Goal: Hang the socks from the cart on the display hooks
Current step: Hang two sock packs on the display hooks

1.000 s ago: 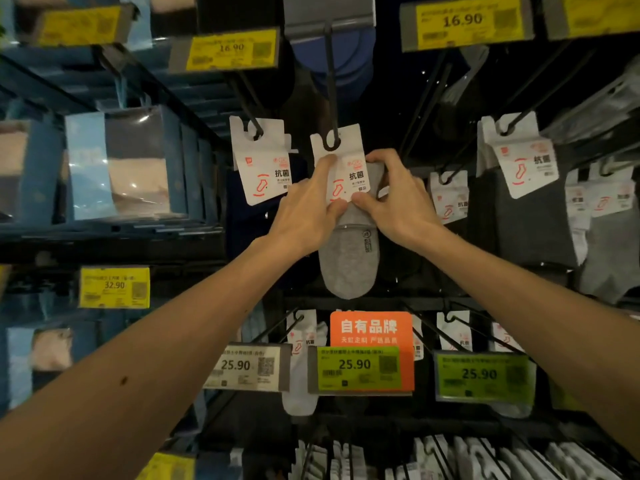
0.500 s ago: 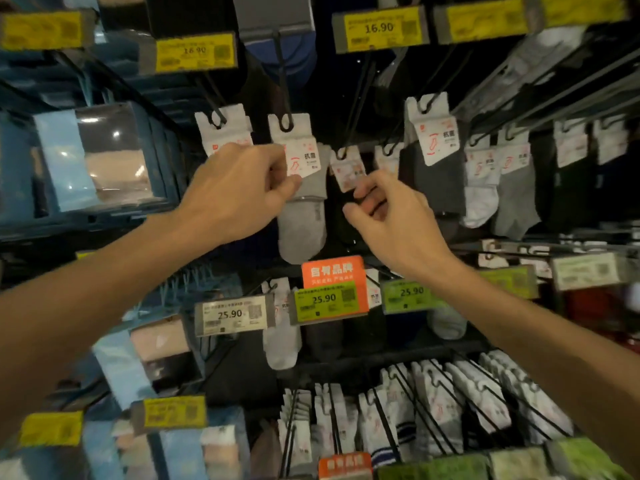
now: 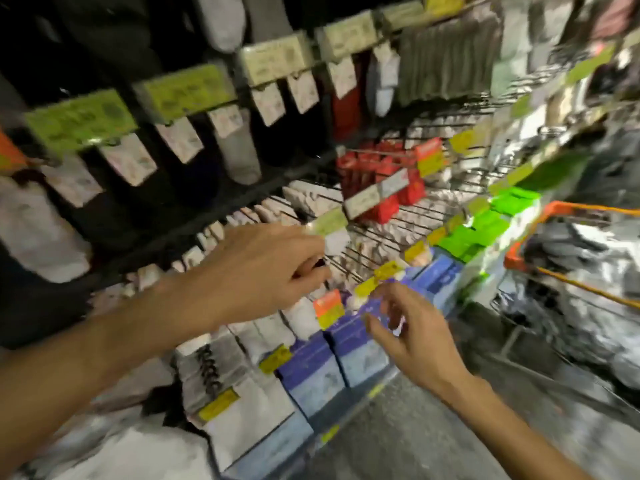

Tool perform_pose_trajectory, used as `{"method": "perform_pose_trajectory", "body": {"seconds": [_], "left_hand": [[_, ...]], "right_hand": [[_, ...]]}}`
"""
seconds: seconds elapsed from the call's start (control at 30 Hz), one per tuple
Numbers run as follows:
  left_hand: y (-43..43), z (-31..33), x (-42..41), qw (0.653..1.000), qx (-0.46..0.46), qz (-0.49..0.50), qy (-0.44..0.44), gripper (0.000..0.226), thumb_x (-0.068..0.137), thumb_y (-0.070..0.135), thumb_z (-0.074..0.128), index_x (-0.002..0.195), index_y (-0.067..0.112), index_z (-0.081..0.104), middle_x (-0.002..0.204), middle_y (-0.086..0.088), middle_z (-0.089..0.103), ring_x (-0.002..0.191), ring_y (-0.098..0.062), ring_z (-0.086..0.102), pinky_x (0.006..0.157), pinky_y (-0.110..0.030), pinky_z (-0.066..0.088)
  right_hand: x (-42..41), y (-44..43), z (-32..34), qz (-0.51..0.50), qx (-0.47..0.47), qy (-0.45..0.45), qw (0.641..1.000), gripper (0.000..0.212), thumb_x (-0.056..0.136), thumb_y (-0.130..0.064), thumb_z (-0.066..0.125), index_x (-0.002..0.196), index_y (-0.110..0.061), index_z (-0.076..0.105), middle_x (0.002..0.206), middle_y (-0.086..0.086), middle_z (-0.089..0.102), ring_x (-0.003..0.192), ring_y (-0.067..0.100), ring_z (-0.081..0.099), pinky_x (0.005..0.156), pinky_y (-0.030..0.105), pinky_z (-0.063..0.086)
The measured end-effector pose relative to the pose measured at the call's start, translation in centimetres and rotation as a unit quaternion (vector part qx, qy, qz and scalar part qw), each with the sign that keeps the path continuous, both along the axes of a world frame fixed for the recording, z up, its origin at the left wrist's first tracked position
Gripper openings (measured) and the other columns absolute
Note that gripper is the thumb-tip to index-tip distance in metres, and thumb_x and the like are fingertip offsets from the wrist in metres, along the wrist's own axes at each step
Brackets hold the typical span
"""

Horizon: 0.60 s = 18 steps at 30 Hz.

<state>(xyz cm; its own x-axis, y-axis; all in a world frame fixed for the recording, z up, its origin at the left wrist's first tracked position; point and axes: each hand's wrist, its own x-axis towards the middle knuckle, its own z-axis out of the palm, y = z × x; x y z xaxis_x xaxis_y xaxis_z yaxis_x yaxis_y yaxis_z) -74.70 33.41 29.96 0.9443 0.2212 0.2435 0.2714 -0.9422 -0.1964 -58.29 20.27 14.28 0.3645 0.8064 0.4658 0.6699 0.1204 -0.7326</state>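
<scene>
The whole view is motion-blurred. My left hand [image 3: 256, 271] hovers in front of the lower wire hooks [image 3: 377, 237], fingers loosely curled and holding nothing. My right hand [image 3: 412, 327] is lower and to the right, fingers spread and relaxed, also holding nothing. At the right edge stands the cart with an orange rim [image 3: 568, 211], filled with grey and dark packed socks [image 3: 588, 261]. Socks with white card tags [image 3: 239, 147] hang on the display hooks at the upper left, under green price labels [image 3: 79, 121].
Red packs [image 3: 377, 188] hang mid-rack. Blue and white boxes [image 3: 311, 368] and bright green packs [image 3: 485, 226] line the bottom shelf. Grey floor [image 3: 415, 427] lies between the rack and the cart.
Both hands have let go of the hung grey sock and dropped away from the upper hooks. The view has swung down and right, bringing the cart into sight.
</scene>
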Motion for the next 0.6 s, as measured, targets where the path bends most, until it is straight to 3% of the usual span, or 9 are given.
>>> {"method": "perform_pose_trajectory", "body": {"seconds": [0.1,0.2,0.3,0.37,0.43,0.6], "left_hand": [[-1.6,-5.7,9.1,0.995,-0.094,-0.015,-0.01,0.045,0.093,0.048,0.046,0.06,0.022,0.03,0.05,0.006,0.029,0.055,-0.026,0.048,0.05,-0.032,0.028],[-3.9,-10.7,18.6,0.986,-0.168,-0.018,0.007,0.044,0.096,0.049,0.052,0.065,0.018,0.044,0.059,0.002,0.047,0.069,-0.029,0.058,0.056,-0.033,0.028],[-6.7,-15.1,27.8,0.959,-0.28,-0.045,0.004,0.034,0.092,0.043,0.059,0.068,0.022,0.046,0.06,0.005,0.047,0.067,-0.025,0.054,0.059,-0.034,0.034],[-8.4,-18.0,33.2,0.936,-0.348,-0.044,0.004,0.03,0.092,0.035,0.065,0.07,0.026,0.046,0.061,0.009,0.044,0.068,-0.021,0.05,0.062,-0.034,0.038],[-10.1,-20.6,38.1,0.913,-0.406,-0.033,0.009,0.022,0.091,0.031,0.067,0.075,0.025,0.053,0.065,0.01,0.047,0.072,-0.02,0.053,0.066,-0.033,0.041],[-12.5,-26.3,48.6,0.858,-0.512,0.025,0.03,0.011,0.09,0.03,0.068,0.084,0.024,0.06,0.068,0.012,0.054,0.075,-0.018,0.057,0.071,-0.03,0.046]], "right_hand": [[6.7,-4.7,-3.5,-0.086,-0.068,0.009,0.994,0.017,0.085,-0.049,0.055,0.09,-0.034,0.048,0.07,-0.017,0.045,0.061,0.003,0.04,0.057,0.031,0.042],[13.7,-8.7,-5.1,-0.148,-0.109,-0.006,0.983,0.031,0.084,-0.04,0.061,0.083,-0.043,0.031,0.068,-0.023,0.035,0.061,0.0,0.035,0.055,0.02,0.024],[20.7,-12.0,-6.8,-0.203,-0.158,0.016,0.966,0.028,0.086,-0.033,0.066,0.083,-0.032,0.039,0.069,-0.016,0.038,0.062,0.01,0.039,0.057,0.023,0.02],[25.1,-14.0,-8.4,-0.239,-0.203,0.033,0.949,0.02,0.09,-0.029,0.068,0.087,-0.017,0.052,0.074,-0.009,0.046,0.07,0.023,0.052,0.059,0.027,0.022],[29.3,-15.5,-9.9,-0.263,-0.237,0.051,0.934,0.019,0.091,-0.027,0.066,0.098,-0.01,0.059,0.077,-0.004,0.052,0.072,0.023,0.054,0.061,0.03,0.026],[38.6,-17.9,-13.5,-0.332,-0.294,0.116,0.889,0.018,0.091,-0.026,0.067,0.104,-0.016,0.059,0.079,-0.002,0.062,0.077,0.024,0.063,0.064,0.035,0.043]]}}
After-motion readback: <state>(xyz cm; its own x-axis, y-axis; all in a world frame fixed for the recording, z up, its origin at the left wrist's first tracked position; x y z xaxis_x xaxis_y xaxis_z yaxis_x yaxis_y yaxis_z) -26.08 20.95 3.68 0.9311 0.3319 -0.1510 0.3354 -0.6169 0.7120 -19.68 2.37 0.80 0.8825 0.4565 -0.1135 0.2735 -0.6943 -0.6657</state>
